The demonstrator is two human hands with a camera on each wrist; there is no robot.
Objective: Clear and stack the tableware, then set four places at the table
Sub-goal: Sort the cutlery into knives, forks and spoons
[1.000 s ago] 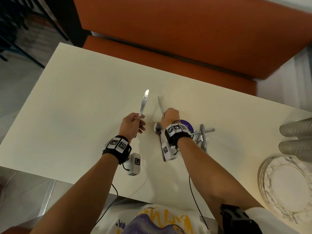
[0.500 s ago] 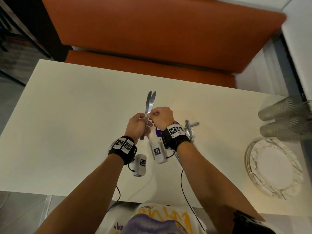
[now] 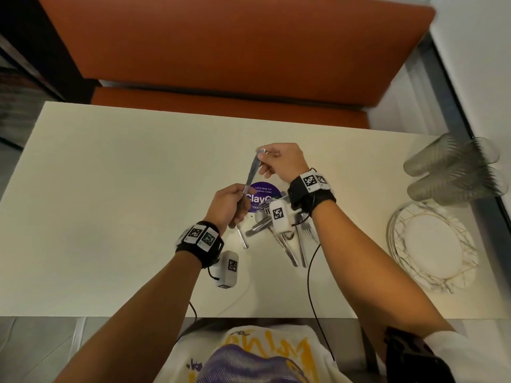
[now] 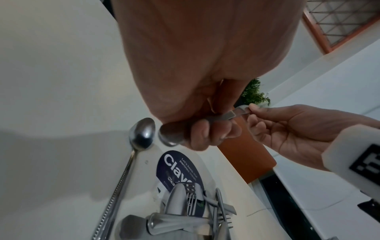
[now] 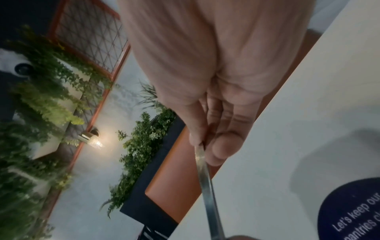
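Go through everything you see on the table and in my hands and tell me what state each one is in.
Left hand: grips the knife handles.
Right hand: pinches the blade tip.
Knives: held together above the table, blades pointing away.
Cutlery pile: lying loose, criss-crossed on the table.
Spoon: lying flat beside the pile.
Plates: stacked at the right.
Glasses: blurred; position unclear.
Table: bears a round sticker.

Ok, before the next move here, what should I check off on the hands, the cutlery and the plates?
1. Left hand grips the knife handle: ok.
2. Right hand pinches the blade tip: ok.
3. Single knife in the grip: cannot tell.
4. Cutlery pile sorted: not ok, pieces lie crossed.
5. Plates stacked beside the glasses: ok.
6. Any place set: not ok.
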